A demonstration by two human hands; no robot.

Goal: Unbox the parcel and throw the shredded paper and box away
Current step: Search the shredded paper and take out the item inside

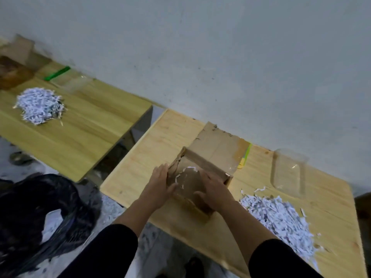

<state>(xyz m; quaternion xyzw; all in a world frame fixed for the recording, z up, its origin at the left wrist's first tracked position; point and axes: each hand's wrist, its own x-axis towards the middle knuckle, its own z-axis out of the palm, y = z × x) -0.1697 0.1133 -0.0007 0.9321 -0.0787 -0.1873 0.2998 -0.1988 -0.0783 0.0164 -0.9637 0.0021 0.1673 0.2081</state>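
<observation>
Head view, far left first. What is recorded there?

— Black bin bag (40, 213) on the floor, mouth gaping, at the lower left. Above it stands a second worktop (84, 125) bearing one heap of shredded paper (40, 106), a green-handled tool (57, 73) near the wall, and brown cardboard (14, 65) at the far corner, too blurred to detail.

— And at centre?

— Near worktop (138, 157), pale wood. The cardboard box (202, 169) sits on it, close to the front edge, with one long flap (218, 145) laid back flat toward the wall. A few white paper strips (188, 171) show at the opening.

— State of the hands?

— Left hand (159, 183) lies flat against the box's left side, fingers straight and together. Right hand (212, 189) is spread over the top of the box, fingers extended, thumb down at the near face. Neither is curled round anything that I can confirm. Both forearms are bare below black sleeves (112, 249).

— To the right?

— Yellow-green item (246, 157) partly hidden behind the flap; identity cannot be determined. A clear plastic tray (288, 173) lies farther right. A second, larger heap of shreds (279, 219) lies just right of the right forearm, with stray strips nearby.
</observation>
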